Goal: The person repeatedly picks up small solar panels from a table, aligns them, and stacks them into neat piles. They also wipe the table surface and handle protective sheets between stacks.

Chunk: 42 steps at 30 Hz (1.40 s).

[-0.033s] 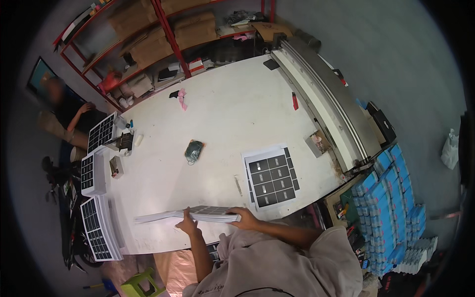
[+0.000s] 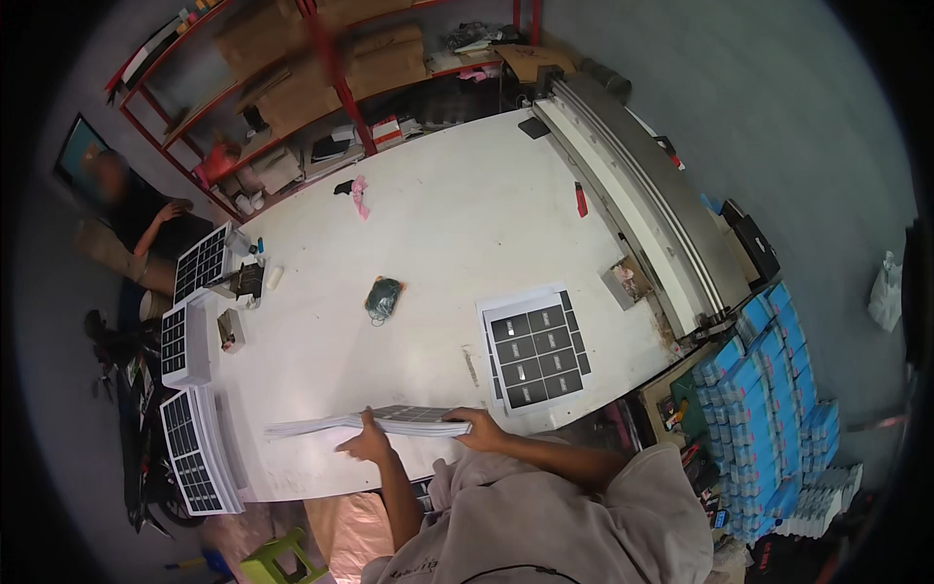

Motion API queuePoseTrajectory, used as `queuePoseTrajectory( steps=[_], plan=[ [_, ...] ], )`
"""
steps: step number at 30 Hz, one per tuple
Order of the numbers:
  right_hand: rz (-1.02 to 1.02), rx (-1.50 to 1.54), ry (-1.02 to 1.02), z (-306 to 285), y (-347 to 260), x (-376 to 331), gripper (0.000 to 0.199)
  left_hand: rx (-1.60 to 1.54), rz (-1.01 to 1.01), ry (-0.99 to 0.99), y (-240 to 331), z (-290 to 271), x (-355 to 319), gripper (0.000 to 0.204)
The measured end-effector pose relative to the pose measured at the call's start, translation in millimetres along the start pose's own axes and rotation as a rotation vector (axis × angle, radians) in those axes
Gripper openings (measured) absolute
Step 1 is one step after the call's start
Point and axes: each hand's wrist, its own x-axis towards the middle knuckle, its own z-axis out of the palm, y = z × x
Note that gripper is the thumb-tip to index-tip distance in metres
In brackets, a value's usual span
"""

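Observation:
Close in front of me, a stack of printed sheets (image 2: 413, 417) is held tilted up at the table's near edge, its white edges toward me and dark printed panels on its top face. My left hand (image 2: 368, 443) grips the near edge around its middle, thumb up against the sheets. At the stack's right end my right hand (image 2: 476, 429) is closed on it, fingers over the top. The left end of the stack reaches out past my left hand. To the right lie flat printed sheets (image 2: 535, 348) with dark rectangular panels.
The white table (image 2: 428, 243) bears a green wrapped bundle (image 2: 383, 299), a red cutter (image 2: 581, 200) and a pink cloth (image 2: 359, 195). Sheet stacks (image 2: 192, 453) line its left edge. A long metal machine (image 2: 642, 195) stands right, beside blue packs (image 2: 759, 419). Another person (image 2: 146, 219) is far left.
My left hand has shifted very slightly left along the near edge of the stack. My right hand and the stack look almost unmoved.

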Motion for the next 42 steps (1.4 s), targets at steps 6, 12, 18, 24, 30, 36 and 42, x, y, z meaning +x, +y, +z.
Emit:
queuePoseTrajectory(
  steps=[6,12,18,24,30,36,42],
  plan=[
    [-0.025,0.005,-0.008,-6,14,18,0.040,0.770,1.005,-0.374,73,-42,17,0.077],
    [-0.010,0.088,0.138,1,-12,18,0.048,0.896,1.011,-0.546,70,-52,116,0.058],
    [0.085,0.100,0.280,14,5,21,0.038,0.645,1.177,-0.638,55,-68,109,0.059],
    [0.200,0.040,0.059,-19,-15,57,0.029,0.828,1.130,-0.594,27,-130,204,0.031],
    [0.262,0.009,0.045,-53,-5,81,0.040,0.380,0.847,-0.709,-15,-171,244,0.046],
    [0.101,0.112,0.095,-46,1,112,0.049,-0.662,0.264,-0.892,-69,-100,249,0.081],
    [0.370,0.195,0.069,-59,-21,98,0.052,-0.184,0.423,-1.011,-33,-99,236,0.063]
  ],
)
